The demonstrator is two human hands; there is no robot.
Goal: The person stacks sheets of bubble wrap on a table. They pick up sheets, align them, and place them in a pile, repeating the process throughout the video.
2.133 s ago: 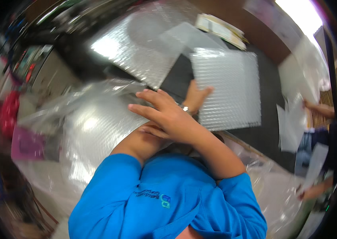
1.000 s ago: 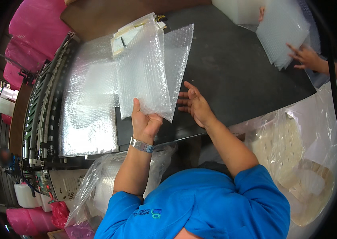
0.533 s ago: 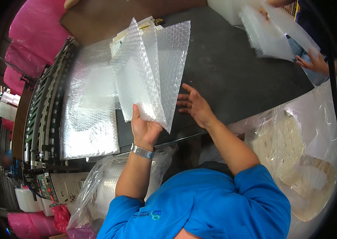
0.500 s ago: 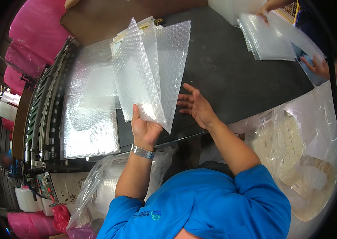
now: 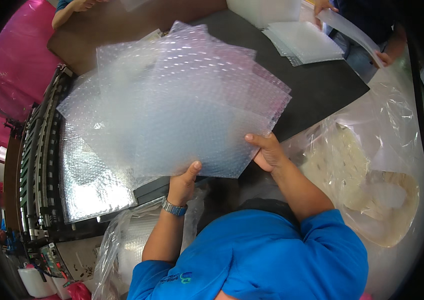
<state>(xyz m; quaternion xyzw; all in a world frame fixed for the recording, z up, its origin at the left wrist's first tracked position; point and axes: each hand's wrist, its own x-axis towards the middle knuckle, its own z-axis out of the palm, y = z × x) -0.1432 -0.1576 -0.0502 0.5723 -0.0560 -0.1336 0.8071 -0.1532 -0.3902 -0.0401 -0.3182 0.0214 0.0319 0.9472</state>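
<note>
Several clear bubble-wrap sheets [image 5: 187, 115] are spread like a fan in front of me, held above the dark table. My left hand [image 5: 184, 184] is closed on their near edge, thumb on top and fingers hidden beneath. At their right edge my right hand [image 5: 268, 152] also grips them, its thumb lying over the top sheet. Under the fan's left side lies a larger silvery bubble-wrap sheet [image 5: 89, 185], flat beside the machine.
A roller machine [image 5: 39, 165] runs along the left, with pink rolls [image 5: 19, 65] behind it. At far right a co-worker's hands [image 5: 382, 59] hold a clear sheet by a sheet stack [image 5: 304, 42]. Another person's hand [image 5: 83, 5] shows at far left. Clear plastic [image 5: 357, 165] lies on my right.
The bubble-wrap sheets went from a narrow upright bunch in my left hand to a wide fan. My right hand, earlier free, has taken hold of them. The view has shifted.
</note>
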